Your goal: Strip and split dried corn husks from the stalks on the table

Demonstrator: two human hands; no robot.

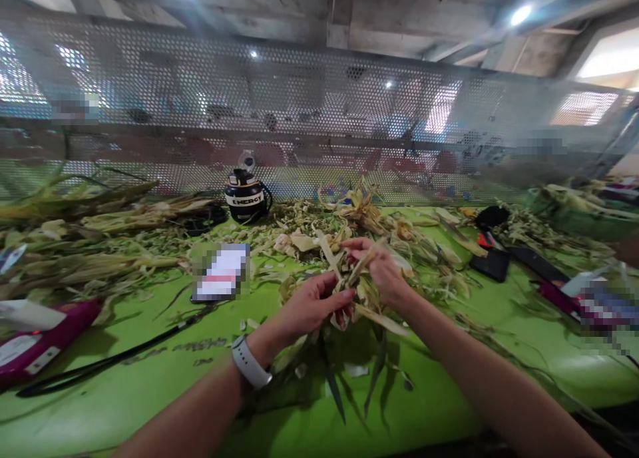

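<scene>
In front of me, a loose bundle of pale corn husks (341, 286) is held over the green table (164, 371). My left hand (314, 303) is closed around the bundle's middle, thumb on the near side. On the bundle's right, my right hand (383, 273) pinches a yellowish husk strip (364, 261) that slants upward. Another strip sticks up between the hands, and long dark green leaf ends (333, 386) hang below them. A light-coloured watch (251, 362) circles my left wrist. The fingertips inside the bundle are partly hidden.
Behind my hands lies a heap of husk scraps (299, 241); long husks (104, 265) are piled left. A black "ENERGY" jug (245, 197) stands at the back, before a perforated metal screen (309, 125). A lit phone (222, 271) with a strap and purple devices (54, 338) lie around.
</scene>
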